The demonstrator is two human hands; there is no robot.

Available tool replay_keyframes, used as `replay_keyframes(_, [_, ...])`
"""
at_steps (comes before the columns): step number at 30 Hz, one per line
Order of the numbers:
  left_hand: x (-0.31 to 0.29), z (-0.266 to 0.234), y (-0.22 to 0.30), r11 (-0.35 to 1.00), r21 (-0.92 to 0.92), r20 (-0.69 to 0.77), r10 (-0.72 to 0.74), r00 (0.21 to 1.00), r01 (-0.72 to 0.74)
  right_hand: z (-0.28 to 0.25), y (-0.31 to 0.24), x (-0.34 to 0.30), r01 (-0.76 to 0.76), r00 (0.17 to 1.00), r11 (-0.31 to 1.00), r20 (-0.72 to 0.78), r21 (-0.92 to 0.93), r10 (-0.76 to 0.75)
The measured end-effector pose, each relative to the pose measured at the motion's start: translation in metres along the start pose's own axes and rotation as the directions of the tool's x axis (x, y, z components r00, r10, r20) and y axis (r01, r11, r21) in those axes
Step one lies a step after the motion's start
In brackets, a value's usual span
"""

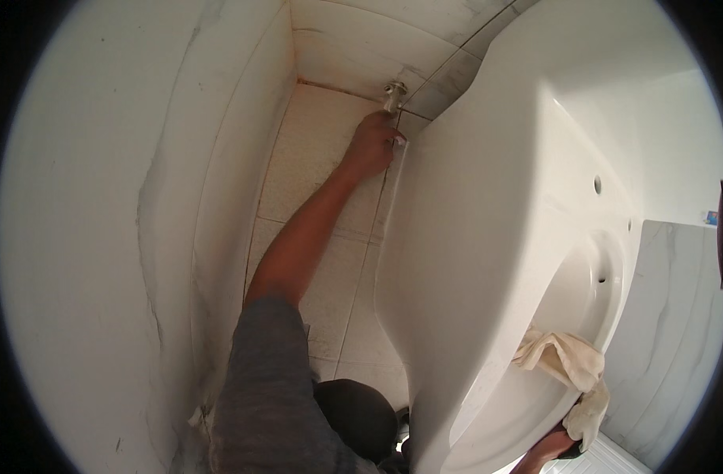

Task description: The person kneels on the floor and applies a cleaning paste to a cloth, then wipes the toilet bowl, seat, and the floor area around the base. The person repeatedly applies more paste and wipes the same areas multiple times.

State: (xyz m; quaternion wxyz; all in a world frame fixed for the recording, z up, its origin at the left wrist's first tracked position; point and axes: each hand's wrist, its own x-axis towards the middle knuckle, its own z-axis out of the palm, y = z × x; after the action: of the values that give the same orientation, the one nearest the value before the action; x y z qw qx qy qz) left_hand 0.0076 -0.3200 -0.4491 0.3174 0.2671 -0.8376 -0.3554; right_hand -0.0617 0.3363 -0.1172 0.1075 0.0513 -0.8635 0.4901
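My left hand [369,148] reaches down into the gap between the wall and a white ceramic washbasin [464,213]. Its fingers are closed around the lower end of a small metal valve [394,93] low on the tiled wall. At the lower right, my right hand [547,449] is at the outer rim of the basin, beside the hanging end of a beige cloth [563,359]. That cloth lies crumpled across the bowl and over its rim. The right hand's fingers are mostly hidden by the cloth and a dark patch, so their grip does not show.
A marbled wall [101,237] rises close on the left of my arm. Beige floor tiles [338,276] lie beneath it. A dark rounded shape [357,415] sits at the bottom, beside my grey sleeve [267,379]. A white ribbed surface [614,458] shows at the lower right.
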Motion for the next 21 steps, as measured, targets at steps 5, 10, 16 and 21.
replay_keyframes(5, [-0.003,-0.016,0.024,0.993,-0.089,0.034,-0.072,0.997,0.075,0.0,0.003,-0.002,-0.026,1.0,0.997,0.0,0.069,0.026])
replay_keyframes(10, [0.028,-0.015,0.015,0.985,0.029,0.308,0.153,0.939,-0.17,-0.005,0.007,-0.002,-0.038,0.999,0.993,-0.004,0.114,0.038])
replay_keyframes(16, [0.047,0.003,-0.009,0.954,0.079,0.468,0.22,0.856,-0.289,-0.013,0.009,-0.004,-0.025,0.997,0.983,0.08,0.181,0.011])
replay_keyframes(21, [0.061,0.012,-0.027,0.94,0.035,0.541,0.268,0.797,-0.34,0.012,-0.017,-0.013,-0.065,0.997,0.99,-0.028,0.129,0.07])
